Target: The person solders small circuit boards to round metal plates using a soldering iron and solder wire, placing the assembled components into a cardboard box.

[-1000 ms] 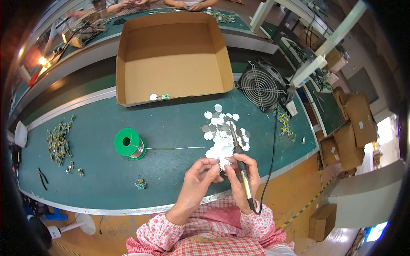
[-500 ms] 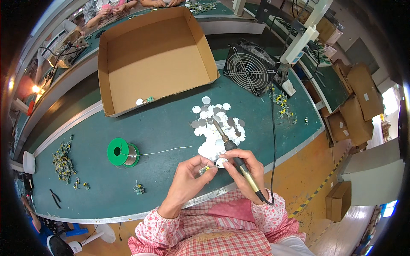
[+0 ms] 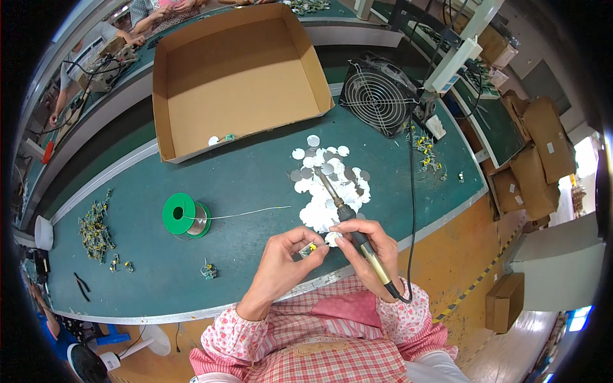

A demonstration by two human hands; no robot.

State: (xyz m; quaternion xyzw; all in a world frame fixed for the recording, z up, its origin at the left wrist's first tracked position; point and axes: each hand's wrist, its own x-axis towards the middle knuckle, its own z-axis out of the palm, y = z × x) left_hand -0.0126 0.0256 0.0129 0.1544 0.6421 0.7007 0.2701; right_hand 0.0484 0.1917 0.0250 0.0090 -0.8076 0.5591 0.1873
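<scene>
My left hand (image 3: 281, 262) pinches a small circuit board (image 3: 308, 249) with a yellow part on it. Between the thumb and fingertip of my right hand (image 3: 378, 249) is a round white disc (image 3: 332, 239), held close beside the board. That same hand also carries a soldering iron (image 3: 345, 212), its handle lying across the palm and its tip pointing away over a pile of white and grey discs (image 3: 322, 210). Whether board and disc are joined by a wire is too small to tell. A green spool of solder (image 3: 179, 216) stands to the left, its loose wire reaching toward my hands.
Beyond the discs sits a shallow cardboard box (image 3: 236, 83), with a black fan (image 3: 378, 99) to its right. Heaps of small boards lie at left (image 3: 96, 233) and far right (image 3: 426, 150). Pliers (image 3: 82, 287) rest near the left edge. The iron's cord (image 3: 412, 191) runs along the right.
The whole view has shifted slightly, so the table things appear a little to the right. My hands keep nearly the same pose and hold. A co-worker's arm now shows at far left.
</scene>
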